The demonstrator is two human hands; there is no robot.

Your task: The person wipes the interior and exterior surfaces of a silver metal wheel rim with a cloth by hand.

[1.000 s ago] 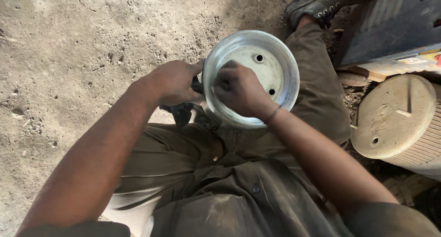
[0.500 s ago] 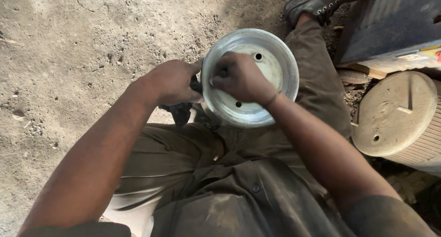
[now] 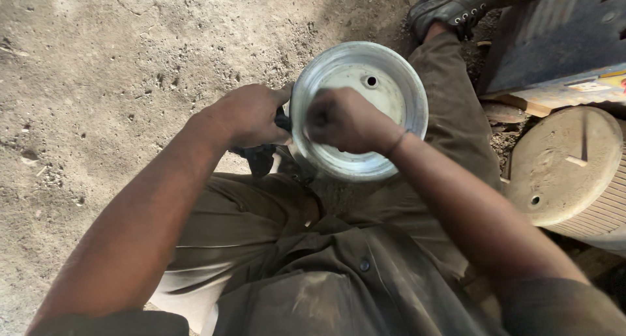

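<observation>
A round, shallow metal dish (image 3: 385,95), silvery and shaped like a small wheel rim, rests on the seated person's right thigh, just above the middle of the view. Its hollow faces up and holds nothing loose; one small round hole (image 3: 371,82) shows in its pale floor toward 12 o'clock.

The right hand (image 3: 349,121) sits inside the hollow on the 8 o'clock side, its grip clenched into a fist with the knuckles up. Whether anything is pinched inside that fist cannot be made out, and the hand is slightly blurred. A thin band (image 3: 396,142) circles the wrist.

The left hand (image 3: 251,114) is at the dish's 9 o'clock edge, fingers curled in a closed grip against the outer rim, thumb tip touching the metal. Something dark (image 3: 261,157) shows under this hand, too hidden to identify.

The dish's centre and its 7 o'clock floor are covered by the right hand. Dusty olive trousers (image 3: 450,114) fill the lower view, and a black boot (image 3: 456,9) lies at 1 o'clock, partly cut by the top edge. At 3 o'clock stands a round tan drum lid (image 3: 564,166) with a small hole, cut off by the right edge. Above it a dark slab (image 3: 554,36) runs out of view. Bare sandy ground (image 3: 130,56) spreads from 9 to 11 o'clock.
</observation>
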